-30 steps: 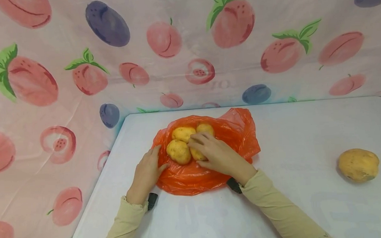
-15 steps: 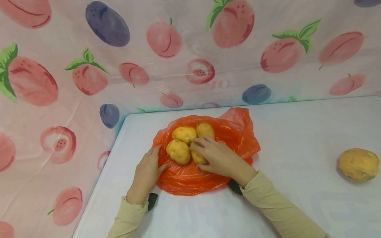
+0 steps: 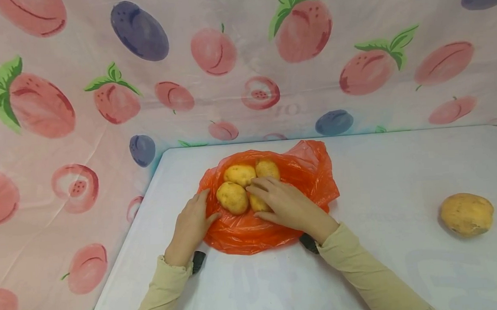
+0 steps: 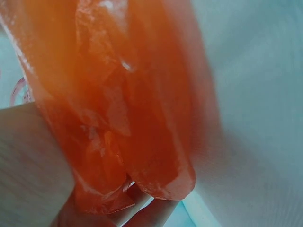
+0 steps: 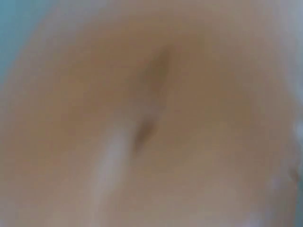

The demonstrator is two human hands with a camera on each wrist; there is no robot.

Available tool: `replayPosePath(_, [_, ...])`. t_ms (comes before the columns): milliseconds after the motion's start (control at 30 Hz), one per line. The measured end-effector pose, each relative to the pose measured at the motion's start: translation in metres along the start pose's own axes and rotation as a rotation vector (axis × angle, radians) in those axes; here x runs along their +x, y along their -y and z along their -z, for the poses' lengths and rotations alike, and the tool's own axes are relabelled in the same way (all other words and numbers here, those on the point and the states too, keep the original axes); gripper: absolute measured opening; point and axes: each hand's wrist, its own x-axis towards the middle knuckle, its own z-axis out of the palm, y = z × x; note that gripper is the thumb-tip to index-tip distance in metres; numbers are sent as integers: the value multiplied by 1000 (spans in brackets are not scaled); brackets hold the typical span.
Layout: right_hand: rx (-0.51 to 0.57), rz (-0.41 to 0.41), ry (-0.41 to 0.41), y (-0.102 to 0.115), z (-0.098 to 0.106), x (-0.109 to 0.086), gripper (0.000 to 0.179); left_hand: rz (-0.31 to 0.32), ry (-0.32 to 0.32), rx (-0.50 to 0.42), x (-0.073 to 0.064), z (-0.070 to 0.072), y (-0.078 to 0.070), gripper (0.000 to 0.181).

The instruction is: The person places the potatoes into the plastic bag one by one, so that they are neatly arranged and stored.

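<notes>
An orange-red plastic bag (image 3: 235, 241) lies spread on the table, its mouth turned up. Several potatoes sit in it; a round potato (image 3: 232, 198) is at the front left, an oval potato (image 3: 239, 175) behind it, and a paler potato (image 3: 267, 169) at the back. My right hand (image 3: 281, 202) grips one more potato (image 3: 257, 204), partly covered by the fingers. At the bag's left side, my left hand (image 3: 192, 224) holds the rim. The left wrist view shows the fingers (image 4: 154, 213) below the folded plastic. A close blur fills the right wrist view.
A single large potato (image 3: 467, 215) lies on the white table (image 3: 391, 181) to the far right. Behind and to the left hangs a fruit-print cloth (image 3: 168, 121). A dark wrist device (image 3: 198, 262) shows under the left wrist.
My right hand has shifted slightly toward me, uncovering more of the back potato. The left hand and the bag stay where they were.
</notes>
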Motion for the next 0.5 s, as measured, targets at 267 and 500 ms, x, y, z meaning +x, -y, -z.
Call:
replayPosePath(267, [-24, 15, -34, -3, 10, -12, 57, -6, 5, 4, -1, 0, -1, 74])
replayPosePath(500, [-27, -7, -52, -7, 23, -26, 55, 8, 15, -4, 0, 0, -2, 74])
